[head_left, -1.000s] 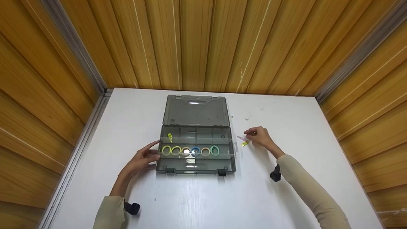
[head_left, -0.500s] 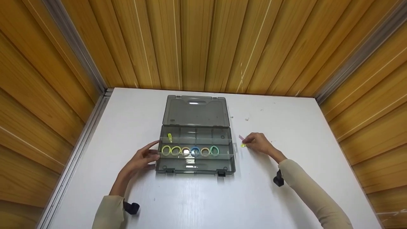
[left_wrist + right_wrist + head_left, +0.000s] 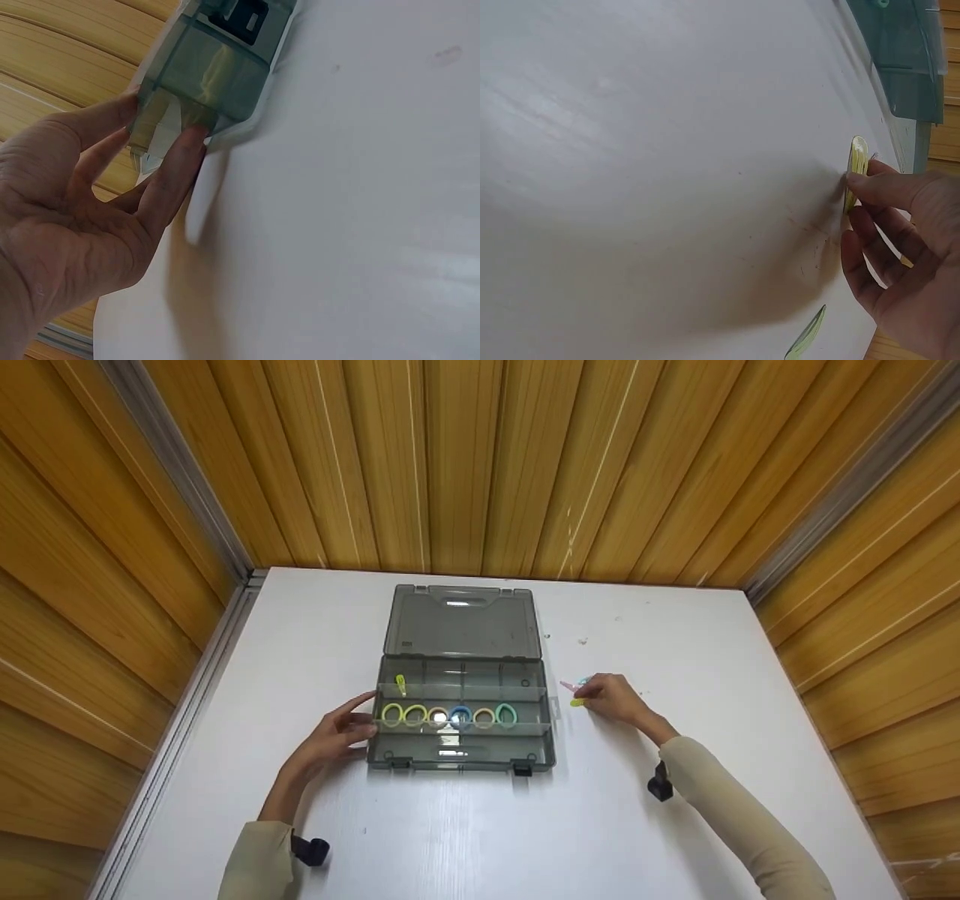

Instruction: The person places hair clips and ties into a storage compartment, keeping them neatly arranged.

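Observation:
My right hand [image 3: 615, 697] is to the right of the box and pinches a yellow snap hair clip [image 3: 857, 154] between thumb and fingertips, low over the white table. A pink hair clip [image 3: 568, 685] and a teal one [image 3: 584, 680], partly covered by the hand, lie beside it. The grey see-through compartment box [image 3: 465, 751] has its lid [image 3: 463, 626] raised back. Its middle row holds a line of coloured hair ties [image 3: 461, 715], with a yellow clip [image 3: 401, 685] in the back row. Extended fingers and thumb of my left hand [image 3: 328, 735] touch the box's left wall.
A greenish clip [image 3: 807, 334] lies on the table [image 3: 630, 187] at the bottom of the right wrist view. Small specks [image 3: 583, 641] dot the tabletop behind the right hand. Wood-look panels [image 3: 457, 465] close off the back and sides.
From above the clips, my right hand has come down slightly and taken hold of the yellow clip. The left hand and the box look unmoved.

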`<state>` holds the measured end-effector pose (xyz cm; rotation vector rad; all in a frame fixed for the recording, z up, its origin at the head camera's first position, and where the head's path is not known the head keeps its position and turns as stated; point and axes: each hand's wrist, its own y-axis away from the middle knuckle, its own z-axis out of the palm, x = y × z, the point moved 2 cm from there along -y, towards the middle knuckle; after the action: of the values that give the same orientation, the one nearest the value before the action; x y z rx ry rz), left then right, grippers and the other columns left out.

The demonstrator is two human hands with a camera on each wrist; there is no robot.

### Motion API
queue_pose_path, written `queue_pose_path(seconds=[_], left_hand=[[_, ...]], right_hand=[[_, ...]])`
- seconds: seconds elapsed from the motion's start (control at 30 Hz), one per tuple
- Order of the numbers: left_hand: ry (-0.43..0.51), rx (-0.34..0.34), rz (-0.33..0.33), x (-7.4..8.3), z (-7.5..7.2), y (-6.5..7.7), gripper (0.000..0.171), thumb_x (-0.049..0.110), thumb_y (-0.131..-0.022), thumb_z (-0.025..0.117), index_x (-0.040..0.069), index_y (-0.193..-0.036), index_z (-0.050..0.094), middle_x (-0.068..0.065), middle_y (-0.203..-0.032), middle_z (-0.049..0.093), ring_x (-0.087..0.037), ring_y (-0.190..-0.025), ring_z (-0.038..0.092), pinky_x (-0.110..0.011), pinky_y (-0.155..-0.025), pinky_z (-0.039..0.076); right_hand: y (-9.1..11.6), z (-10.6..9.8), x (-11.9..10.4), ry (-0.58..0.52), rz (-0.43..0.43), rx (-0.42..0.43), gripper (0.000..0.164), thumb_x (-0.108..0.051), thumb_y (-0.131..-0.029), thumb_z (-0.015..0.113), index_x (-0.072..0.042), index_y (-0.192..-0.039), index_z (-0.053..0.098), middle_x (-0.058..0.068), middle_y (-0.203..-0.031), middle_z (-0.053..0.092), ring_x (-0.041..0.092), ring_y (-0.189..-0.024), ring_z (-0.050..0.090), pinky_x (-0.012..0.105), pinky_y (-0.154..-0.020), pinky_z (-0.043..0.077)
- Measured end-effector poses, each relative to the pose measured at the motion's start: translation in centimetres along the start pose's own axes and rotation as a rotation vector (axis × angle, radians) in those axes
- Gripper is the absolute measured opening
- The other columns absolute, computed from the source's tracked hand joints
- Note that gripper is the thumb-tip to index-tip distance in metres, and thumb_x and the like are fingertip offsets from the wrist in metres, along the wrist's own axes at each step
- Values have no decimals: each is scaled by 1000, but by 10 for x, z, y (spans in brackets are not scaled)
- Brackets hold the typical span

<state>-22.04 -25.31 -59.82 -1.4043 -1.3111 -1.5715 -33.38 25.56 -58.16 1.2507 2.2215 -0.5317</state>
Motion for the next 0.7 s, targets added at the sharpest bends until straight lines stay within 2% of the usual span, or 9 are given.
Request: queue_pose_path(seconds=[0.27,0.53,0.7], left_hand=[[24,-8,0,0,-1,0,75,15,-99,68,15,-162,28,-32,-144,43,-28,-119,59,-53,-101,55],[7,-8,11,-1,-2,-2,75,15,-99,68,15,-162,28,-33,-144,44,-30,-119,60,-54,-100,55],[1,-4,9,-1,-2,-2,75,15,-99,68,15,-162,28,-32,-143,45,-29,-119,60,-55,-101,55]], right_hand=[[2,3,2,33,19,10,7,6,-87,75,7,-93,78,22,-97,75,36,-91,71,44,-80,61],[0,-1,-4,39,32,21,12,5,-89,72,8,-100,75,22,-100,75,36,-92,71,49,-84,59],[-3,-3,-8,39,36,22,16,7,-89,69,10,-104,72,22,-94,74,34,-87,70,41,-79,58]])
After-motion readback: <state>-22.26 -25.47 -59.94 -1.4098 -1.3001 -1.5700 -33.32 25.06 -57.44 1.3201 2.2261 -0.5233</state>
